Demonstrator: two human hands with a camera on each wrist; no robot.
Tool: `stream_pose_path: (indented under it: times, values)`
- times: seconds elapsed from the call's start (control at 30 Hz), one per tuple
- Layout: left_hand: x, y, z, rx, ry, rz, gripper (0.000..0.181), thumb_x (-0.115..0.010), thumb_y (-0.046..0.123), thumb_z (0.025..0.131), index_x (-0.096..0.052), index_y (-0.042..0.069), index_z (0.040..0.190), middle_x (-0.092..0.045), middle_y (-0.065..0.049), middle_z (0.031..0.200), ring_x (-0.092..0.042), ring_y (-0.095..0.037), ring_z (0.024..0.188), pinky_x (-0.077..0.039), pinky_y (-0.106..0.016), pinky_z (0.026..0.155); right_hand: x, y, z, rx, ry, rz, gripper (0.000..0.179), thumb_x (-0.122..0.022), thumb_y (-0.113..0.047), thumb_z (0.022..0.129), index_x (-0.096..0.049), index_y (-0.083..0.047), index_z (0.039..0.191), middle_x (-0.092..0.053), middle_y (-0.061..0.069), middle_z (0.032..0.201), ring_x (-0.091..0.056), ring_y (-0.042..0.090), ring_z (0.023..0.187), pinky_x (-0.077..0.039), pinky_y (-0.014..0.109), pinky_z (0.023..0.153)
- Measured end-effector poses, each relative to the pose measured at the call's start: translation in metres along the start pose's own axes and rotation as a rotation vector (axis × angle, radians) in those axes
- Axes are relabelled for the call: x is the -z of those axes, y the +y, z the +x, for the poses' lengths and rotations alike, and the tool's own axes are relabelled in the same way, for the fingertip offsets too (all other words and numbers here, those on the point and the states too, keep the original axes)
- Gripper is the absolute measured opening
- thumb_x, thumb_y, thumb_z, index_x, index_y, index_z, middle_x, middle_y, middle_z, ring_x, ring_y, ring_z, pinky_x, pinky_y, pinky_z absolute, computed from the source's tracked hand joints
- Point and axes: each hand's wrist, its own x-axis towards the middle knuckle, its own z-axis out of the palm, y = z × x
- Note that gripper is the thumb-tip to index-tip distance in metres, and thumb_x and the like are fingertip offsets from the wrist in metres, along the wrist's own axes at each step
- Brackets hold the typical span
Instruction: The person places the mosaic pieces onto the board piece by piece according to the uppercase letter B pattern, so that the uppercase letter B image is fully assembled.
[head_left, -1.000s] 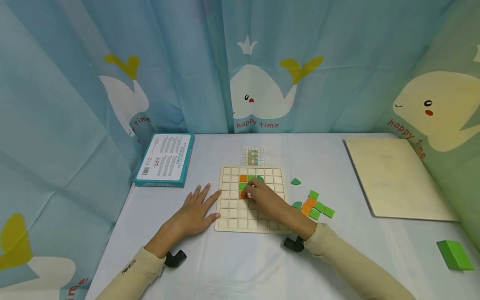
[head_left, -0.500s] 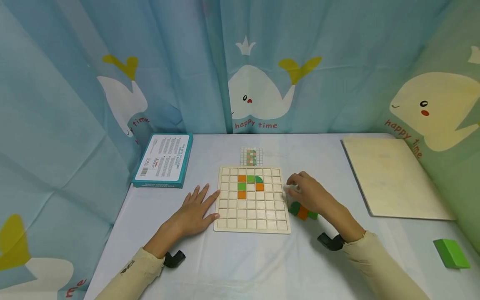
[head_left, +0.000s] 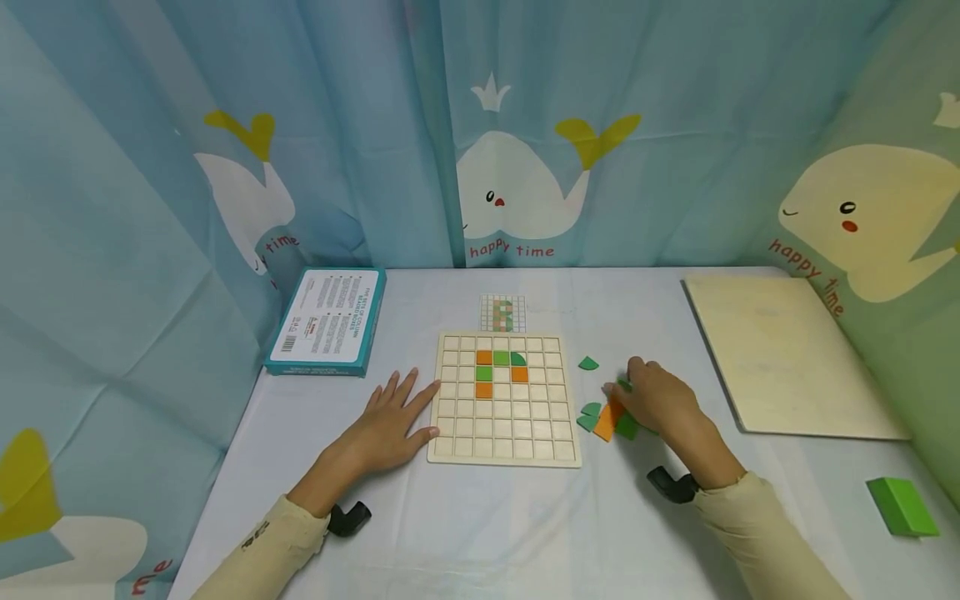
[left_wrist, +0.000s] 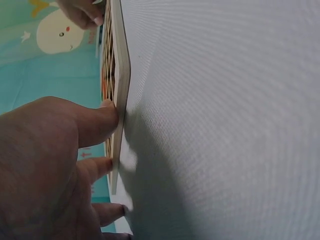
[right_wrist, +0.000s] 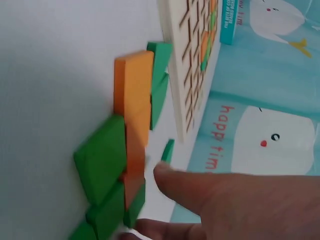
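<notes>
My left hand (head_left: 386, 425) lies flat with its fingers spread at the left edge of the wooden grid board (head_left: 504, 432). In the left wrist view its thumb (left_wrist: 97, 125) and a finger rest against the board's edge. My right hand (head_left: 663, 404) is over the loose tiles right of the board, fingers bent downward. In the right wrist view its thumb (right_wrist: 187, 187) and a fingertip are spaced apart around a small green tile (right_wrist: 135, 204), beside orange tiles (right_wrist: 134, 80) and a larger-looking green tile (right_wrist: 102, 160). On the board sit an orange tile (head_left: 484, 390) and several others.
A pattern card (head_left: 503, 313) lies just behind the board. One green quarter-round tile (head_left: 588, 363) is apart from the pile. At the back left is a teal box (head_left: 326, 321), at the right a plain wooden board (head_left: 795, 358) and a green block (head_left: 902, 507).
My right hand has left the grid board and moved right to the loose tiles. An orange tile now shows on the board under the quarter-round tile. My left hand has stayed put.
</notes>
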Motion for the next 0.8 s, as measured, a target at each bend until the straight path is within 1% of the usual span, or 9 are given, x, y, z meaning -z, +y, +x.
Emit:
stream_pose_path:
  times: [0.1, 0.17, 0.3, 0.4, 0.6, 0.8]
  values:
    - [-0.001, 0.0, 0.0, 0.003, 0.004, 0.002, 0.073, -0.057, 0.049, 0.106, -0.03, 0.023, 0.168, -0.015, -0.019, 0.176, -0.006, -0.047, 0.162, -0.012, -0.068, 0.127, -0.005, -0.003, 0.005, 0.009, 0.028, 0.039, 0.041, -0.067, -0.02, 0.103, -0.054, 0.013, 0.124, -0.061, 0.031, 0.106, -0.058, 0.032, 0.081, -0.052, 0.041, 0.067]
    - [-0.001, 0.0, 0.001, 0.004, 0.004, 0.004, 0.073, -0.057, 0.05, 0.106, -0.03, 0.023, 0.168, -0.015, -0.019, 0.176, -0.006, -0.047, 0.162, -0.012, -0.068, 0.127, -0.007, -0.004, 0.009, 0.026, 0.037, 0.074, 0.036, -0.067, -0.013, 0.102, -0.055, 0.011, 0.126, -0.061, 0.03, 0.109, -0.058, 0.032, 0.083, -0.053, 0.041, 0.069]
    - [-0.001, 0.0, 0.0, 0.003, 0.01, 0.003, 0.073, -0.057, 0.049, 0.106, -0.031, 0.022, 0.168, -0.015, -0.019, 0.176, -0.007, -0.047, 0.162, -0.013, -0.068, 0.127, -0.009, -0.003, 0.017, 0.09, 0.063, 0.166, 0.036, -0.064, -0.004, 0.1, -0.055, 0.009, 0.132, -0.059, 0.031, 0.118, -0.061, 0.036, 0.097, -0.056, 0.049, 0.083]
    - [0.0, 0.0, 0.0, -0.001, 0.01, -0.007, 0.072, -0.057, 0.049, 0.106, -0.031, 0.022, 0.168, -0.015, -0.019, 0.176, -0.006, -0.047, 0.162, -0.013, -0.068, 0.127, -0.011, -0.001, 0.021, 0.114, 0.07, 0.227, 0.034, -0.064, -0.002, 0.1, -0.056, 0.01, 0.131, -0.058, 0.03, 0.12, -0.06, 0.04, 0.106, -0.055, 0.055, 0.093]
    - [-0.001, -0.002, 0.0, -0.003, 0.007, -0.006, 0.072, -0.056, 0.049, 0.106, -0.03, 0.023, 0.168, -0.014, -0.019, 0.176, -0.006, -0.047, 0.162, -0.012, -0.068, 0.127, -0.016, 0.003, 0.02, 0.143, 0.092, 0.246, 0.029, -0.067, -0.002, 0.101, -0.061, 0.009, 0.128, -0.059, 0.028, 0.118, -0.059, 0.041, 0.109, -0.053, 0.056, 0.094]
    - [-0.002, -0.002, 0.001, -0.006, 0.015, -0.006, 0.073, -0.057, 0.05, 0.106, -0.031, 0.022, 0.168, -0.014, -0.019, 0.176, -0.006, -0.047, 0.162, -0.012, -0.068, 0.127, -0.021, 0.003, 0.015, 0.165, 0.109, 0.28, 0.03, -0.066, 0.001, 0.101, -0.061, 0.009, 0.129, -0.056, 0.029, 0.123, -0.059, 0.044, 0.113, -0.054, 0.056, 0.095]
